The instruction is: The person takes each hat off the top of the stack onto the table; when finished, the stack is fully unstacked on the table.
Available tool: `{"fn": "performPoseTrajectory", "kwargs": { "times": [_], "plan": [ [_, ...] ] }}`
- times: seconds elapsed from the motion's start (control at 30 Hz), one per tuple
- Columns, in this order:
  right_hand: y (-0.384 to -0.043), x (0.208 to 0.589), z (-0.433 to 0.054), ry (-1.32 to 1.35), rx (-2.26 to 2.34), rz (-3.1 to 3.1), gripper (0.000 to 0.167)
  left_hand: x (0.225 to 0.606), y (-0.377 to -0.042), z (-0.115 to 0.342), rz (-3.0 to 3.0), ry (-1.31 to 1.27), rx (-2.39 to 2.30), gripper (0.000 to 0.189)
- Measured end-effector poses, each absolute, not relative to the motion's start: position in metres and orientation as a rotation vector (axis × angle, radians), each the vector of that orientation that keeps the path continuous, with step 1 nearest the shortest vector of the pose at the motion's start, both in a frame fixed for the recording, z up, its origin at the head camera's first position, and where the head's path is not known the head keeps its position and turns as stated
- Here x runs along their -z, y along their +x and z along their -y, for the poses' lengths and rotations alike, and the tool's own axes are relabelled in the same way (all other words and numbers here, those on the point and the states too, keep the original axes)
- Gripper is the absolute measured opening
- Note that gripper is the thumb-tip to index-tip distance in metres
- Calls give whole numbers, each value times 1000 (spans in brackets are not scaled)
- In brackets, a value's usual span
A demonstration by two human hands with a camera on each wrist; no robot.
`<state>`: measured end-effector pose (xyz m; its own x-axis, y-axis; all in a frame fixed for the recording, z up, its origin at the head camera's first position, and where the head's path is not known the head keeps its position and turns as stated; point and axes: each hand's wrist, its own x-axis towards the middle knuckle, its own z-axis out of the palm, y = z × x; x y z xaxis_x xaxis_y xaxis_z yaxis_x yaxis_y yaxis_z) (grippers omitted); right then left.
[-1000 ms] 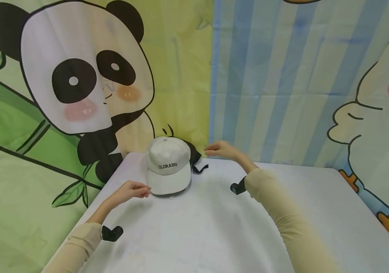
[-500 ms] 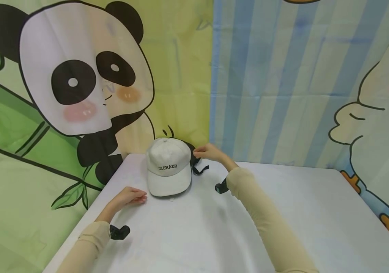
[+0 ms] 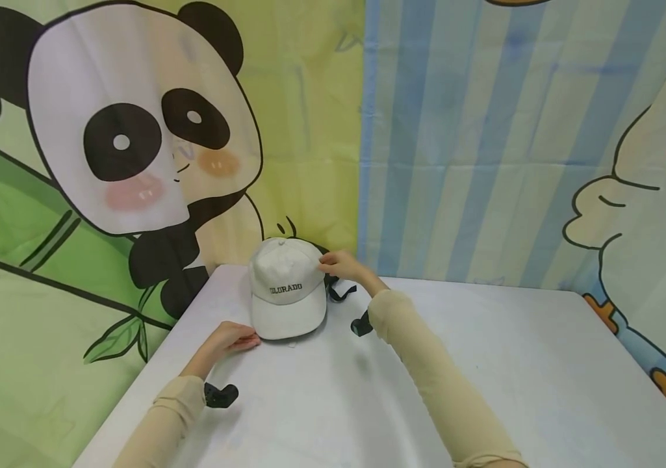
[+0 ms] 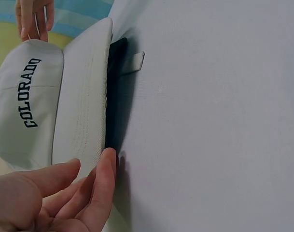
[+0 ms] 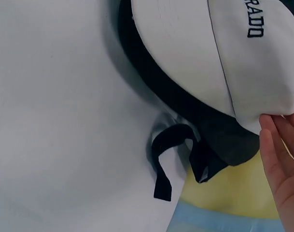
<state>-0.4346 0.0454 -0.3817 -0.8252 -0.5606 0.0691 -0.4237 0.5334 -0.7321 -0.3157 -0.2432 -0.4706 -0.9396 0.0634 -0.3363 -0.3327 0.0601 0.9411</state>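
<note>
A white cap (image 3: 288, 286) lettered COLORADO sits at the far left of the white table, brim toward me. Under and behind it shows a black cap (image 5: 229, 142) with a dangling black strap (image 5: 163, 157); most of it is hidden. My left hand (image 3: 229, 342) is at the brim's left front corner, its fingers (image 4: 104, 181) at the brim's edge and the thumb apart above. My right hand (image 3: 344, 265) reaches the right side of the crown, and its fingertips (image 5: 266, 123) touch the crown's lower edge. The fingers of both hands are fairly straight.
A small light tab (image 4: 132, 64) lies by the brim on the white table (image 3: 485, 364). Printed cloth with a panda (image 3: 145, 117) and blue stripes (image 3: 455, 143) hangs close behind the caps. Each wrist bears a black camera (image 3: 221, 395).
My right hand has moved left from beside the black cap to the white cap's crown. The left hand drew slightly back from the brim, then came in again at its corner.
</note>
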Motion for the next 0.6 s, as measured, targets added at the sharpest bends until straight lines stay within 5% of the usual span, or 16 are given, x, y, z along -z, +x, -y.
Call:
{"fn": "performPoseTrajectory", "kwargs": {
  "times": [0.6],
  "plan": [
    [-434, 393, -32, -873, 1241, -2799, 22, 477, -316, 240, -2036, -437, -2052, 22]
  ]
}}
